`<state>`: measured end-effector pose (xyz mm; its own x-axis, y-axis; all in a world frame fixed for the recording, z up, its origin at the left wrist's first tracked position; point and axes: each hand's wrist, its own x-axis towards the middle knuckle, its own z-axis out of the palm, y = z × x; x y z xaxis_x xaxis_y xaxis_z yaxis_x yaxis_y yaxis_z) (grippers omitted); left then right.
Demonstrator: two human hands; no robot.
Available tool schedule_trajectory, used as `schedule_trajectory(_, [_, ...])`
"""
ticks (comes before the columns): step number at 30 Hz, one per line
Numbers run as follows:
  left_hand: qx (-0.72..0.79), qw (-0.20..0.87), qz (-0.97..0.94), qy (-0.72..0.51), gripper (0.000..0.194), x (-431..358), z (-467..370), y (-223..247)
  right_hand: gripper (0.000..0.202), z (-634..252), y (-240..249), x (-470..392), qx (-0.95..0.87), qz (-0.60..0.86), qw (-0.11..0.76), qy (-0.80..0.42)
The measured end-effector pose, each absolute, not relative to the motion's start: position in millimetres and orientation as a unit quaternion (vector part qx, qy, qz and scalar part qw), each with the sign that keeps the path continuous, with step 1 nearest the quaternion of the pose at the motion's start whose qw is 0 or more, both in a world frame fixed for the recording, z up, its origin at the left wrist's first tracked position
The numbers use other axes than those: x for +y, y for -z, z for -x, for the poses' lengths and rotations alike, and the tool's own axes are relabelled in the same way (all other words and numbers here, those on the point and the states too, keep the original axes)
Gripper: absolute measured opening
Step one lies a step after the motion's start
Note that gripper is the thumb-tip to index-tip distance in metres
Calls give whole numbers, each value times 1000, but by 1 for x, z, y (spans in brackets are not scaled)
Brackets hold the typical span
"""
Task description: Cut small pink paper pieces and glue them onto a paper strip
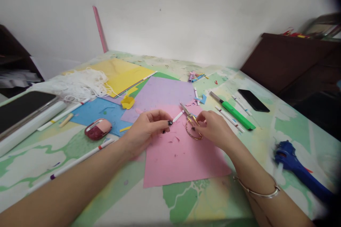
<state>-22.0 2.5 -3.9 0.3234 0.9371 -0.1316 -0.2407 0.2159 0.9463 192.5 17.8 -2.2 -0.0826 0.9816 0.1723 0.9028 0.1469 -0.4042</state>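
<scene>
My left hand point(153, 126) pinches a short white stick point(178, 116) between thumb and fingertips, over a sheet of pink paper point(170, 166). What the stick is a piece of, I cannot make out. To its right, my right hand point(213, 127) has its fingers closed at the gold handles of a small pair of scissors point(189, 114). The blades point up and left, close to the far end of the stick. Part of the handles is hidden by the fingers. Small pink scraps point(175, 139) lie on the pink sheet between the hands.
Purple paper point(162, 92), blue paper point(90, 111) and yellow sheets point(125, 74) lie behind, with white yarn point(82, 83) at left. A green cutter point(237, 115), a black phone point(253, 100) and a blue glue gun point(295, 163) lie right. A maroon-and-pink case point(98, 129) sits left.
</scene>
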Motion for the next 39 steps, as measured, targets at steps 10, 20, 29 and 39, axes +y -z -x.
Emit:
schedule_trajectory(10, [383,683,-443,-436,8,4,24,5,28,-188,0,16,-688,703,107,-146])
schedule_trajectory(20, [396,664,-458,-440,8,6,27,6,36,-187,-6,13,-695,589,296,-287])
schedule_trajectory(29, [429,588,-532,-432,5,3,27,-3,28,-158,3,-10,-791,476,370,-103])
schedule_trajectory(39, [407,577,-537,-461,9,2,27,-1,37,-154,13,-13,-813,444,377,4])
